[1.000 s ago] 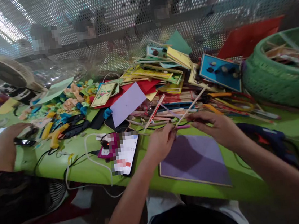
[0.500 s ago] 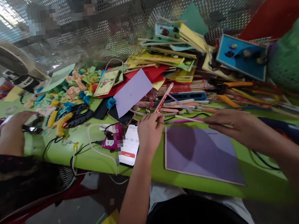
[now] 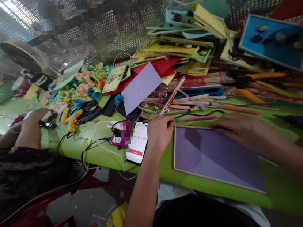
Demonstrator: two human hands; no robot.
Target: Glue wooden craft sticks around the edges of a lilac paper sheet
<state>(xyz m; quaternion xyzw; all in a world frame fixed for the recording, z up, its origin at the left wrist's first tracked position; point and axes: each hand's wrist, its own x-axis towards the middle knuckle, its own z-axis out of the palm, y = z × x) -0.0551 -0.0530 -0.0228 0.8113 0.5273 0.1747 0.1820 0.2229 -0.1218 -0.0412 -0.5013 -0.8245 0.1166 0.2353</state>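
Note:
My left hand is closed at the left of the purple board, next to the phone. A narrow red-and-white stick packet juts up from its fingers. My right hand lies over the top edge of the purple board, fingers together on a thin wooden stick laid along that edge. Pale wooden strips also border the board's left and bottom edges. My right hand hides the far part of the stick and the board's upper right corner.
A phone with a timer and a magenta power socket lie to the left. Behind are loose purple paper, a purple pen, several sticks and stacked framed cards. A co-worker's hand rests further left.
My right hand has brought the thin stick down from above the board onto its top edge. The left hand holds nearly the same place. The whole view has shifted a little.

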